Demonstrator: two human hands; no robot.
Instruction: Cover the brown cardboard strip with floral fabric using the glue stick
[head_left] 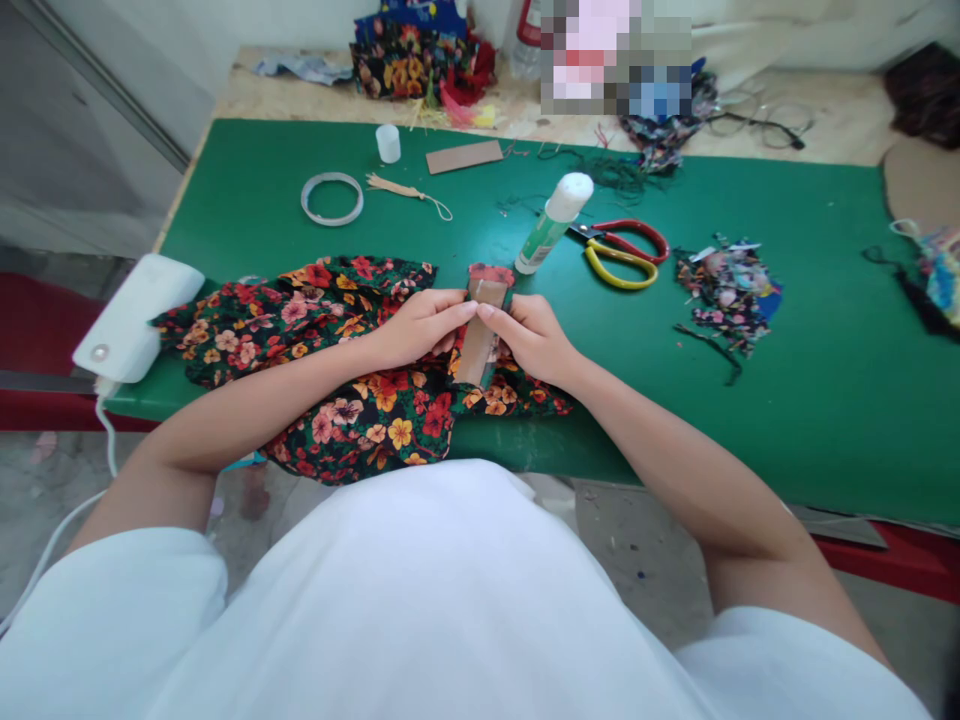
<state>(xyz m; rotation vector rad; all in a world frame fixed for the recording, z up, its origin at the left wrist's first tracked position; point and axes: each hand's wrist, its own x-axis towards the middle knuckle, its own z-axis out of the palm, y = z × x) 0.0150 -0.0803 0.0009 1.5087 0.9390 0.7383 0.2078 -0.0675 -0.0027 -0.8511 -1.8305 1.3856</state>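
Both thumbs press on a brown cardboard strip whose edges are wrapped in floral cloth. My left hand grips its left side, and my right hand grips the right side. The fingers curl under the strip, partly hidden. Beneath and to the left spreads the dark floral fabric, with red, pink and yellow flowers. Just beyond my right hand stands a capped glue stick, white and green, leaning in the view. Scissors with one red and one yellow handle lie to its right.
On the green mat lie a tape roll, a white cap, a loose cardboard strip, a cord tassel and a scrap heap. A white power box sits at the left edge; glasses lie at the back.
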